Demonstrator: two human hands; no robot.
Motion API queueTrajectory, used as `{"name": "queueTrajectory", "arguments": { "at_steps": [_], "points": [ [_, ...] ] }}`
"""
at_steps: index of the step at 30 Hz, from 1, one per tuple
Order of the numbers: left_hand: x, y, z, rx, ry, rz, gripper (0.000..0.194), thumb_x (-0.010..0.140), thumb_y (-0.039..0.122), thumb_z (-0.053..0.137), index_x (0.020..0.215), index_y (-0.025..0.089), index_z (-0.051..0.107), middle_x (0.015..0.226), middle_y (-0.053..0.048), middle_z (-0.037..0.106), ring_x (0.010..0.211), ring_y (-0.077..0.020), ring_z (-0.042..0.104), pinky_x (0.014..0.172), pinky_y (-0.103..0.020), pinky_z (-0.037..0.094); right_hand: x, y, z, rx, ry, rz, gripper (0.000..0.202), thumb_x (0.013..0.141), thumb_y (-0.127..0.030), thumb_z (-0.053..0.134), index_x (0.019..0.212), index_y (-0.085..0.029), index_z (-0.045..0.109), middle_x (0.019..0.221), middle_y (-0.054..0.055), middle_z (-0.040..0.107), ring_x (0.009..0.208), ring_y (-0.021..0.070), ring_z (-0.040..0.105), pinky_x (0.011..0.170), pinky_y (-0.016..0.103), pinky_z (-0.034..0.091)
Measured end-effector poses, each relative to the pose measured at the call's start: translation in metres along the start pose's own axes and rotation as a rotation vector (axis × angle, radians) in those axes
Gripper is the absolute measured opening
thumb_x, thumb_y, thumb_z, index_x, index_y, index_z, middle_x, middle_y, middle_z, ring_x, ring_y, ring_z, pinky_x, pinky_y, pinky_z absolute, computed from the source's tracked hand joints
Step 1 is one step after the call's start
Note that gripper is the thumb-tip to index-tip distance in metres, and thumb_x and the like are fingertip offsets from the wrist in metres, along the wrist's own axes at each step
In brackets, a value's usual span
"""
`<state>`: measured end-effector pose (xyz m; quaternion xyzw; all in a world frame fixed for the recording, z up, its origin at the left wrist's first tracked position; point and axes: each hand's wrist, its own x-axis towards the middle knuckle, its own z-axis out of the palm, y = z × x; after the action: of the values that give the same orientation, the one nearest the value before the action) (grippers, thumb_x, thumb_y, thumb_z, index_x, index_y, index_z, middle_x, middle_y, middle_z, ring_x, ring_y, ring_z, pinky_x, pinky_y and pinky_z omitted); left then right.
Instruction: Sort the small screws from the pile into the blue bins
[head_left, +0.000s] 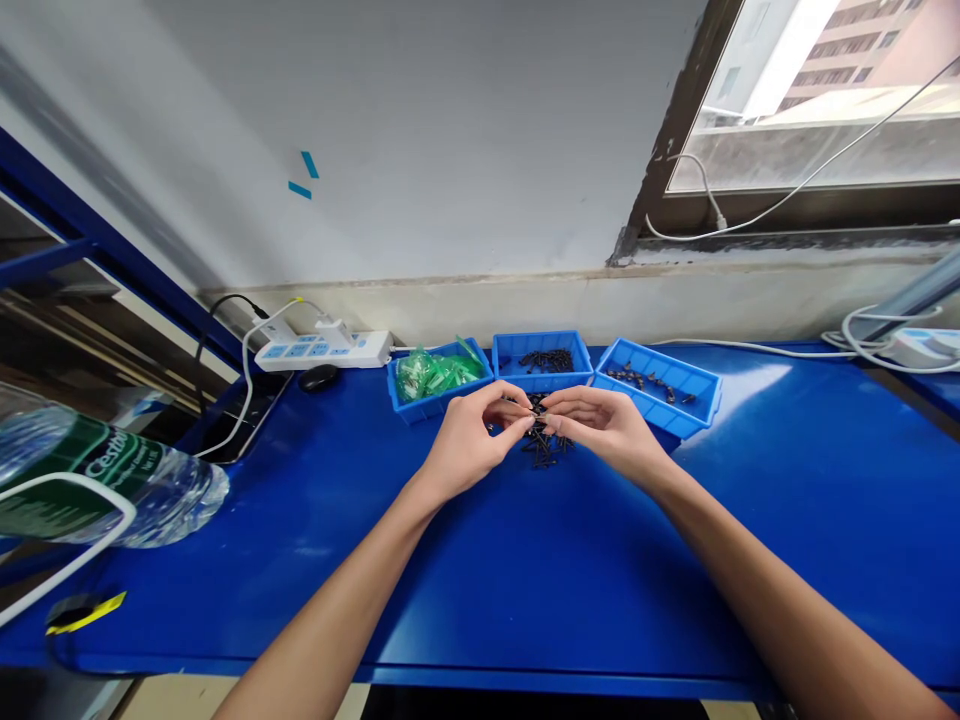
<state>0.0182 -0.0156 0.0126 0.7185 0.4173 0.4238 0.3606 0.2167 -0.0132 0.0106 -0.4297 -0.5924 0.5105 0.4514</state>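
Both hands meet above a loose pile of small black screw-like parts [545,458] on the blue table [525,600]. My left hand [476,435] is pinched closed, and so is my right hand [604,425]; their fingertips nearly touch. Whatever they hold is too small to make out. Just behind stands a blue bin [540,381] with more dark parts [551,360]. Left of it, a blue bin [431,405] holds green and clear plastic bags [439,373]. To the right, an angled blue bin [694,413] contains small brownish-dark pieces [645,380].
A white power strip [367,350] with plugs and cables lies at the back left, near a black mouse [319,378]. A large water bottle [161,490] lies at the far left. White cables [750,349] run along the wall at the right.
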Motion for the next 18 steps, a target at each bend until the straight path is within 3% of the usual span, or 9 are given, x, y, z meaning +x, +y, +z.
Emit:
{"name": "queueTrajectory", "arguments": {
  "at_steps": [5, 10, 13, 16, 18],
  "points": [
    [0.000, 0.000, 0.000, -0.086, -0.033, -0.079, 0.017, 0.085, 0.024, 0.071, 0.090, 0.021, 0.055, 0.080, 0.000, 0.078, 0.076, -0.0195, 0.078, 0.067, -0.025, 0.055, -0.001, 0.000, -0.002, 0.066, -0.099, 0.028, 0.030, 0.071, -0.042, 0.088, 0.086, -0.018, 0.080, 0.078, 0.007, 0.078, 0.076, 0.0225, 0.076, 0.075, 0.036, 0.062],
    [0.000, 0.000, -0.001, -0.079, -0.061, -0.061, 0.015, 0.088, 0.027, 0.070, 0.091, 0.021, 0.057, 0.076, 0.001, 0.076, 0.073, -0.0174, 0.075, 0.068, -0.024, 0.055, 0.000, 0.000, -0.002, 0.128, -0.115, 0.063, 0.026, 0.068, -0.037, 0.089, 0.084, -0.018, 0.082, 0.072, 0.006, 0.078, 0.068, 0.0203, 0.074, 0.069, 0.034, 0.060],
    [0.000, -0.003, -0.003, 0.118, -0.112, 0.042, 0.007, 0.092, 0.024, 0.066, 0.088, 0.019, 0.064, 0.078, 0.000, 0.073, 0.072, -0.0163, 0.071, 0.070, -0.026, 0.054, 0.001, -0.001, -0.008, 0.123, 0.004, 0.039, 0.023, 0.065, -0.035, 0.090, 0.080, -0.018, 0.082, 0.072, 0.006, 0.078, 0.067, 0.0196, 0.073, 0.068, 0.033, 0.060],
    [-0.001, -0.008, -0.006, 0.390, -0.253, 0.155, 0.001, 0.090, 0.018, 0.071, 0.091, 0.018, 0.070, 0.091, -0.004, 0.075, 0.083, -0.0198, 0.070, 0.078, -0.031, 0.054, 0.003, -0.003, -0.018, 0.079, 0.215, 0.002, 0.022, 0.065, -0.033, 0.090, 0.080, -0.018, 0.082, 0.074, 0.007, 0.078, 0.071, 0.0204, 0.074, 0.069, 0.033, 0.060],
    [-0.002, -0.012, -0.006, 0.499, -0.340, 0.178, 0.009, 0.088, 0.015, 0.073, 0.097, 0.017, 0.073, 0.099, -0.007, 0.075, 0.090, -0.0222, 0.071, 0.083, -0.033, 0.055, 0.004, -0.006, -0.025, 0.054, 0.389, -0.003, 0.022, 0.065, -0.031, 0.089, 0.082, -0.017, 0.082, 0.076, 0.007, 0.078, 0.072, 0.0209, 0.075, 0.069, 0.032, 0.061]
  ]
}}
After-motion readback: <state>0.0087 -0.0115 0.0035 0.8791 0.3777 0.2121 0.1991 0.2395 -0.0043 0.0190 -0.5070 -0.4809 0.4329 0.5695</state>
